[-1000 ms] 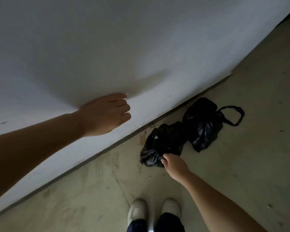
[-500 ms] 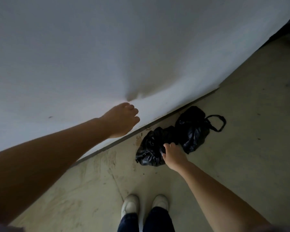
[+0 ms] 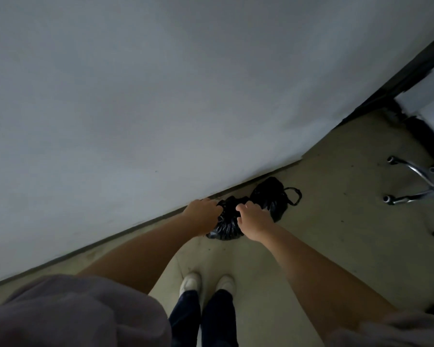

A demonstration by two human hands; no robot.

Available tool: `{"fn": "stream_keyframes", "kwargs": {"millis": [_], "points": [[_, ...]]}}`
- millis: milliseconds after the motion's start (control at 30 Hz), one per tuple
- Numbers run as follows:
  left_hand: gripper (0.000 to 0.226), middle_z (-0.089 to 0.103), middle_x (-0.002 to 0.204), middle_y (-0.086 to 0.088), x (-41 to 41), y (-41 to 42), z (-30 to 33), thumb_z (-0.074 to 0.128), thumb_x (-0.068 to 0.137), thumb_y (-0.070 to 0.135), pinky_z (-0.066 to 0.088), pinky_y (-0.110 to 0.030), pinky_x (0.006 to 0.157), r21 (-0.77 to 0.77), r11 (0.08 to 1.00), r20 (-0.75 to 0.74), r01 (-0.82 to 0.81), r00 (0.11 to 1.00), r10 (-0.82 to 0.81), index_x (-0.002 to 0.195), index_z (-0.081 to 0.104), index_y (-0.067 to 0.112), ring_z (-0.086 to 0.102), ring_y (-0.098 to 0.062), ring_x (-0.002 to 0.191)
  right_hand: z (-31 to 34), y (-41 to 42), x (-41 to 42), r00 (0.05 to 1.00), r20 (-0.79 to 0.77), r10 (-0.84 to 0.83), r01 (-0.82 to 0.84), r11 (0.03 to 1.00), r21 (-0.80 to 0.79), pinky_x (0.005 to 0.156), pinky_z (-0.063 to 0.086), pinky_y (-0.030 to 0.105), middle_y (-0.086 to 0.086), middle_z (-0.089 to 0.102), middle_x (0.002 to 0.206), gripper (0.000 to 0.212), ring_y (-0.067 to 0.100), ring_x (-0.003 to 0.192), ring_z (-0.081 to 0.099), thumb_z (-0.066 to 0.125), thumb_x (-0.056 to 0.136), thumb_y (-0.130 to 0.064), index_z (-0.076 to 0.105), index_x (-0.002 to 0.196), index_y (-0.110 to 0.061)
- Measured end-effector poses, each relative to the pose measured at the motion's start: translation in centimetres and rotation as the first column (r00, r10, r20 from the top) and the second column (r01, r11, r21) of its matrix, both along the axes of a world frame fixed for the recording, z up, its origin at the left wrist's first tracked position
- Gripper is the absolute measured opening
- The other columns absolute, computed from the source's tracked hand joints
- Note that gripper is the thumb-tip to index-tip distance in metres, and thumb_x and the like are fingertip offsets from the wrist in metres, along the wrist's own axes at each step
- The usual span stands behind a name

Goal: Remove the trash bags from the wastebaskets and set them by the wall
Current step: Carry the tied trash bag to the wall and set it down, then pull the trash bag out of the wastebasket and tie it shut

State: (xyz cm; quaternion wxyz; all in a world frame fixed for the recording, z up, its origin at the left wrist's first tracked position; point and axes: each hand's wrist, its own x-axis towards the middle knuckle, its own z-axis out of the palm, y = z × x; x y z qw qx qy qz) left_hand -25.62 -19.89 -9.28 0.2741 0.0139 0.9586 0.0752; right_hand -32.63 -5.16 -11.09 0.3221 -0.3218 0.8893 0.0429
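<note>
Two black trash bags lie on the floor at the foot of the white wall (image 3: 161, 96). The nearer bag (image 3: 227, 227) sits between my hands. My left hand (image 3: 203, 217) grips its left side with fingers curled in. My right hand (image 3: 253, 221) is closed on its top right. The farther bag (image 3: 271, 200) rests just behind and to the right, its loop handle (image 3: 295, 199) lying flat on the floor. No wastebasket shows in view.
A chrome swivel-chair base (image 3: 426, 194) with castors stands on the floor to the right. A dark frame and a white panel (image 3: 426, 101) sit at the upper right. My white shoes (image 3: 207, 284) are on the beige floor just in front of the bags.
My left hand came off the wall and down onto the nearer bag. My right hand shifted up onto the bag's top. The view pulled back, bringing the chair base into sight.
</note>
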Motion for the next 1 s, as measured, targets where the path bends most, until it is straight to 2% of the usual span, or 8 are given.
{"fn": "stream_keyframes", "kwargs": {"millis": [267, 500, 567, 667, 800, 1000], "points": [[0.034, 0.052, 0.129, -0.010, 5.6, -1.4, 4.6, 0.035, 0.096, 0.016, 0.044, -0.038, 0.094, 0.042, 0.991, -0.058, -0.123, 0.990, 0.126, 0.126, 0.051, 0.012, 0.049, -0.026, 0.117, 5.4, -1.3, 2.0, 0.992, -0.045, 0.114, -0.114, 0.993, -0.009, 0.102, 0.033, 0.046, 0.012, 0.043, 0.134, 0.037, 0.031, 0.124, 0.042, 0.034, 0.100, -0.028, 0.040, 0.134, -0.015], [0.031, 0.057, 0.118, -0.009, 12.3, -3.4, 5.8, 0.033, 0.097, 0.019, 0.044, -0.034, 0.088, 0.022, 0.891, -0.063, -0.453, 0.889, 0.454, 0.119, 0.055, 0.013, 0.054, -0.024, 0.107, 7.4, -2.6, 3.9, 0.954, -0.026, 0.297, -0.298, 0.955, -0.013, 0.101, 0.035, 0.047, 0.011, 0.047, 0.129, 0.034, 0.031, 0.120, 0.045, 0.033, 0.100, -0.028, 0.044, 0.129, -0.014], [0.031, 0.058, 0.118, -0.008, 13.7, -2.6, 5.8, 0.035, 0.097, 0.020, 0.046, -0.034, 0.086, 0.033, 0.826, -0.043, -0.563, 0.825, 0.564, 0.119, 0.056, 0.013, 0.056, -0.024, 0.105, 8.0, -2.7, 4.4, 0.927, -0.028, 0.375, -0.376, 0.926, -0.031, 0.101, 0.035, 0.047, 0.011, 0.047, 0.128, 0.033, 0.031, 0.118, 0.046, 0.033, 0.100, -0.027, 0.044, 0.128, -0.014], [0.028, 0.060, 0.117, -0.007, 15.5, -0.5, 6.0, 0.039, 0.095, 0.020, 0.050, -0.036, 0.086, 0.108, 0.680, -0.012, -0.726, 0.683, 0.731, 0.115, 0.058, 0.015, 0.059, -0.024, 0.103, 8.4, -2.4, 5.2, 0.887, -0.011, 0.461, -0.460, 0.885, -0.070, 0.104, 0.033, 0.046, 0.010, 0.045, 0.130, 0.035, 0.029, 0.120, 0.044, 0.031, 0.100, -0.026, 0.042, 0.131, -0.014], [0.027, 0.059, 0.121, -0.005, 18.8, 2.4, 6.4, 0.042, 0.094, 0.018, 0.050, -0.032, 0.085, 0.166, 0.539, -0.046, -0.826, 0.540, 0.841, 0.116, 0.059, 0.017, 0.059, -0.022, 0.104, 8.6, -3.1, 6.9, 0.808, 0.011, 0.589, -0.587, 0.807, -0.065, 0.105, 0.030, 0.046, 0.010, 0.042, 0.134, 0.038, 0.028, 0.121, 0.041, 0.029, 0.098, -0.021, 0.039, 0.134, -0.014], [0.030, 0.058, 0.121, -0.004, 30.1, 4.6, 8.4, 0.039, 0.094, 0.020, 0.049, -0.035, 0.088, 0.135, 0.225, -0.093, -0.965, 0.214, 0.972, 0.120, 0.055, 0.019, 0.057, -0.022, 0.108, 9.7, -7.1, 15.3, 0.577, 0.019, 0.817, -0.816, 0.577, -0.024, 0.106, 0.028, 0.052, 0.013, 0.040, 0.136, 0.038, 0.032, 0.125, 0.040, 0.031, 0.096, -0.019, 0.039, 0.133, -0.015]]}}
